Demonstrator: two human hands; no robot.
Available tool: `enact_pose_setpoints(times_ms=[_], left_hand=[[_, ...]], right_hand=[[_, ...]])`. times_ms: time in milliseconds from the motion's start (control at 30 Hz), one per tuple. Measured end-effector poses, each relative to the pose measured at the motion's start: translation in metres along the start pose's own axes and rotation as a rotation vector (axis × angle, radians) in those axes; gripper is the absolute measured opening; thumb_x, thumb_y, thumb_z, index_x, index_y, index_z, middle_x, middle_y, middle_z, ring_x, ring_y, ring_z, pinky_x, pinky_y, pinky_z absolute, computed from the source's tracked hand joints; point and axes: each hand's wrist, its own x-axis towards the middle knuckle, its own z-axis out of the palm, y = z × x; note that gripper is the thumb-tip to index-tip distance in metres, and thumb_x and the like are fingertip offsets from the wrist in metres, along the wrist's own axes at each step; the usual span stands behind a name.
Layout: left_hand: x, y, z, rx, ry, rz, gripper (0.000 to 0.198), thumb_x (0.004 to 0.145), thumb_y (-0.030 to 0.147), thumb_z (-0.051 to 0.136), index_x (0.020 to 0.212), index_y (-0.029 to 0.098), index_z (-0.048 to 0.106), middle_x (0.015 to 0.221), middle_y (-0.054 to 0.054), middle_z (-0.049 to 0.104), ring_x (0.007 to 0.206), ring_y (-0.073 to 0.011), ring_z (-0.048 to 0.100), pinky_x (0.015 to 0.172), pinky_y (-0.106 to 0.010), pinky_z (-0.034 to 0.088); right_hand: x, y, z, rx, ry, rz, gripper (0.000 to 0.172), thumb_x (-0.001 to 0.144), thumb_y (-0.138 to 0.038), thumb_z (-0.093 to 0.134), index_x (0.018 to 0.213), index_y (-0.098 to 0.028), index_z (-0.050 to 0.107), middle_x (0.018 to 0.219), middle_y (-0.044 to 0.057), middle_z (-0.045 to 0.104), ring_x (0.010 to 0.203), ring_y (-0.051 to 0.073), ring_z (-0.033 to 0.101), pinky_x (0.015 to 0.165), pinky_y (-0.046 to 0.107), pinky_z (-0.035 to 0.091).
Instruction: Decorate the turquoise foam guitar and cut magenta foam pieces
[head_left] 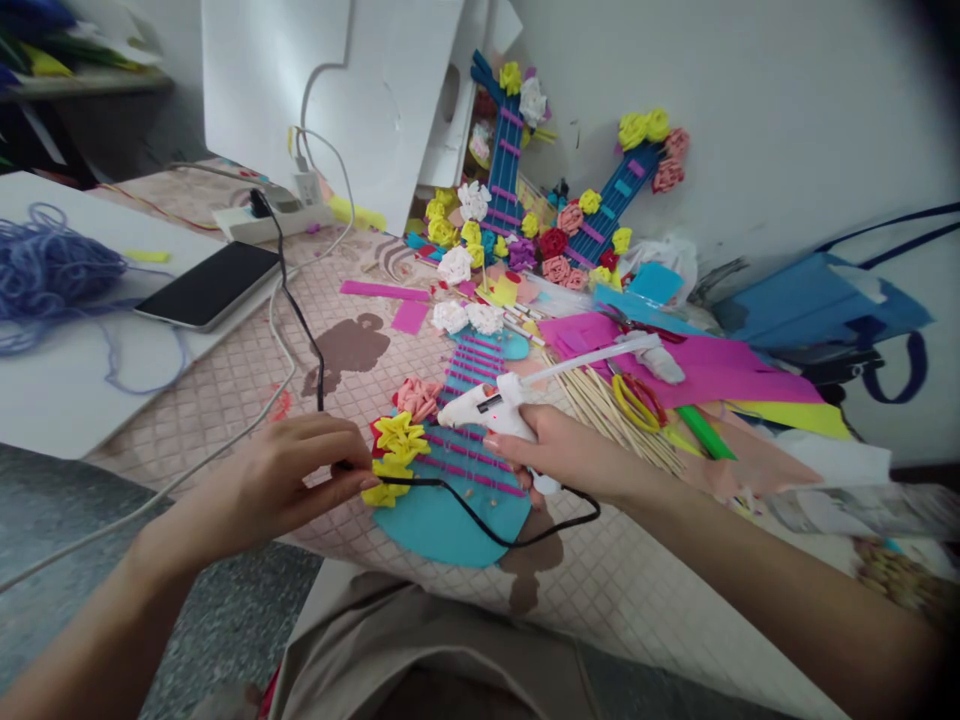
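My right hand (pixel 559 445) grips a white glue gun (pixel 480 405), a long clear glue stick (pixel 577 360) sticking out of its back. Its nozzle points left, close to a pink paper flower (pixel 418 397). Beneath the gun lies a turquoise guitar-shaped cutout (pixel 450 525) crossed by magenta strips. Yellow paper flowers (pixel 397 435) line the cutout's left edge. My left hand (pixel 300 465) is closed, fingers pinched on the gun's black cord (pixel 457 497) beside the lower yellow flower. Part of the cord is hidden behind that hand.
Decorated blue guitar shapes (pixel 615 205) lean on the wall. Wooden sticks (pixel 615 410), scissors (pixel 637 400) and magenta paper (pixel 720 365) lie at right. Leftward are a phone (pixel 214 285), purple yarn (pixel 56 265) and a power strip (pixel 266 220). A pale cable (pixel 217 445) crosses the table's left side.
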Motion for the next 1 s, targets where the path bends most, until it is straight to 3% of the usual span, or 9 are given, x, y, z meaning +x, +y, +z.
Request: enact_pose_setpoints(times_ms=[133,367,533,667,800,1000], left_hand=[[0.000,0.001,-0.001,-0.001,0.009,0.007,0.009,0.089,0.022,0.052,0.087,0.018,0.060,0.081,-0.002,0.062,0.073,-0.0123,0.059,0.067,-0.023,0.045],[0.001,0.005,-0.004,0.008,0.020,0.018,0.010,0.089,0.022,0.051,0.087,0.018,0.060,0.080,-0.002,0.063,0.072,-0.0123,0.059,0.066,-0.023,0.046],[0.001,0.008,-0.007,0.014,0.029,0.026,0.007,0.089,0.020,0.052,0.087,0.018,0.059,0.080,-0.002,0.062,0.073,-0.0120,0.059,0.067,-0.023,0.046],[0.002,0.012,-0.013,0.008,0.056,0.038,0.002,0.087,0.016,0.057,0.088,0.017,0.058,0.080,0.000,0.062,0.074,-0.0105,0.058,0.067,-0.021,0.046],[0.002,0.015,-0.021,-0.015,0.110,0.076,0.010,0.082,0.013,0.063,0.088,0.017,0.056,0.078,0.001,0.062,0.071,-0.0088,0.057,0.065,-0.019,0.046],[-0.004,0.014,-0.031,-0.021,0.091,0.089,0.007,0.082,0.015,0.063,0.083,0.018,0.057,0.072,0.002,0.062,0.066,-0.0090,0.058,0.060,-0.018,0.047]], right_hand=[[-0.004,0.002,0.001,0.246,-0.020,-0.010,0.031,0.076,-0.046,0.066,0.079,-0.019,0.050,0.061,-0.004,0.052,0.049,0.009,0.053,0.038,0.018,0.043],[-0.027,-0.007,-0.005,0.472,0.016,-0.054,0.035,0.077,-0.050,0.059,0.067,-0.020,0.047,0.051,-0.005,0.045,0.040,0.007,0.041,0.035,0.019,0.036],[-0.047,-0.008,-0.015,0.502,0.062,-0.076,0.042,0.071,-0.059,0.060,0.060,-0.021,0.043,0.049,-0.004,0.039,0.038,0.007,0.035,0.031,0.020,0.029],[-0.058,-0.013,-0.030,0.483,0.186,-0.125,0.040,0.072,-0.060,0.056,0.065,-0.023,0.044,0.053,-0.005,0.036,0.036,0.006,0.027,0.030,0.020,0.026],[-0.063,-0.016,-0.038,0.446,0.296,-0.140,0.036,0.076,-0.059,0.052,0.070,-0.025,0.042,0.056,-0.005,0.035,0.037,0.006,0.023,0.030,0.021,0.025],[-0.065,-0.013,-0.030,0.562,0.174,-0.117,0.036,0.076,-0.053,0.060,0.065,-0.022,0.045,0.055,-0.004,0.038,0.036,0.005,0.027,0.029,0.019,0.025]])
